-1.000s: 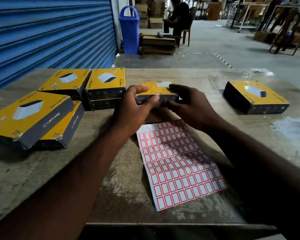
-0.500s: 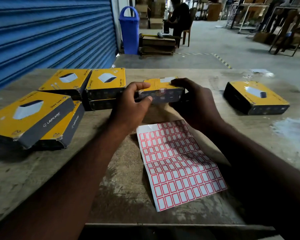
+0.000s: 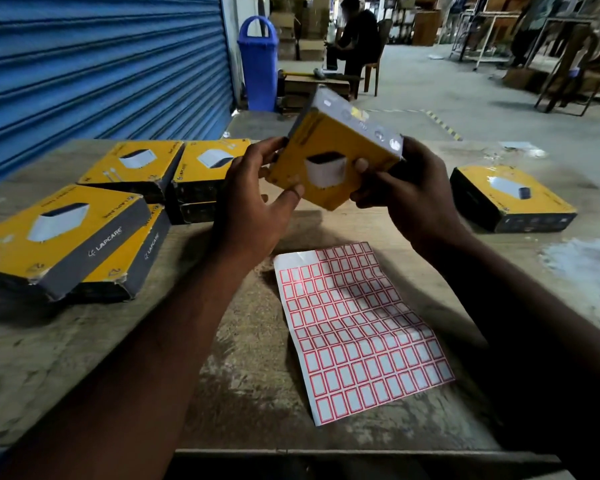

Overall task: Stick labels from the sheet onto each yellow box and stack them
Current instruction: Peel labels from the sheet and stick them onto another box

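**Yellow box, held in both hands**

Item: one yellow box [image 3: 326,147], held clear of the table [image 3: 84,341] and above the label sheet [image 3: 357,327].

Grip: my left hand [image 3: 253,199] grips its lower-left corner. My right hand [image 3: 413,192] grips its right side, thumb on the yellow face.

Attitude: tipped up, printed yellow face toward me. The grey icon side is uppermost and runs diagonally from upper left to lower right.

Also on the table: stacked boxes [image 3: 66,237] at left and a lone box [image 3: 510,199] at right.

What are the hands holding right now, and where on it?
A yellow box, tilted in the air: the left hand grips its lower-left edge, the right hand its right edge.
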Motion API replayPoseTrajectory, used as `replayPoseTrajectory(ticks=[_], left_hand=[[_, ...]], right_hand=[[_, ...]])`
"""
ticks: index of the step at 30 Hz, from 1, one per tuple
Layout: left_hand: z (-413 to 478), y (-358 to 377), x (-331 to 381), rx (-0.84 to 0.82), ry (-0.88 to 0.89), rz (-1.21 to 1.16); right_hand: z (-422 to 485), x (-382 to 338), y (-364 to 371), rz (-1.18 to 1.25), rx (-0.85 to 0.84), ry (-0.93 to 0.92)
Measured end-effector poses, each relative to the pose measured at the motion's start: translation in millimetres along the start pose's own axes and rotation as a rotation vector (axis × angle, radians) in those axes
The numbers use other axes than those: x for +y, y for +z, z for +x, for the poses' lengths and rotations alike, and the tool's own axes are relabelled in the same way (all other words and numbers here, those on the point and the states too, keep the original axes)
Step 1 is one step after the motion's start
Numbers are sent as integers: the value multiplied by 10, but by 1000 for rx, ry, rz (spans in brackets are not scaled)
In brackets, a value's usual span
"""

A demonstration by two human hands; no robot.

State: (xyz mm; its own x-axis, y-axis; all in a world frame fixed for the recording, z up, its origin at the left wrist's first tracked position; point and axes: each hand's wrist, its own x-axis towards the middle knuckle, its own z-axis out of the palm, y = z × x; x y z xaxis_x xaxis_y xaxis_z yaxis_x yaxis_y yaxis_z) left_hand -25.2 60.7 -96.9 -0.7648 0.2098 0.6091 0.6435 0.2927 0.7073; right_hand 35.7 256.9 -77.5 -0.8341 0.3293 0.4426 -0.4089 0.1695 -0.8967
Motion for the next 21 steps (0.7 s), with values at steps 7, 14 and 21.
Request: replayPoseTrajectory(ticks=[7, 14, 21], left_hand=[[-17, 12, 36, -43, -28, -127], [18, 21, 21, -45, -285, -287], [-11, 51, 104, -91, -455, -326]], right_hand=[[10, -43, -44, 25, 43, 127], [52, -54, -46, -56, 78, 265], [10, -37, -3, -102, -2, 401]])
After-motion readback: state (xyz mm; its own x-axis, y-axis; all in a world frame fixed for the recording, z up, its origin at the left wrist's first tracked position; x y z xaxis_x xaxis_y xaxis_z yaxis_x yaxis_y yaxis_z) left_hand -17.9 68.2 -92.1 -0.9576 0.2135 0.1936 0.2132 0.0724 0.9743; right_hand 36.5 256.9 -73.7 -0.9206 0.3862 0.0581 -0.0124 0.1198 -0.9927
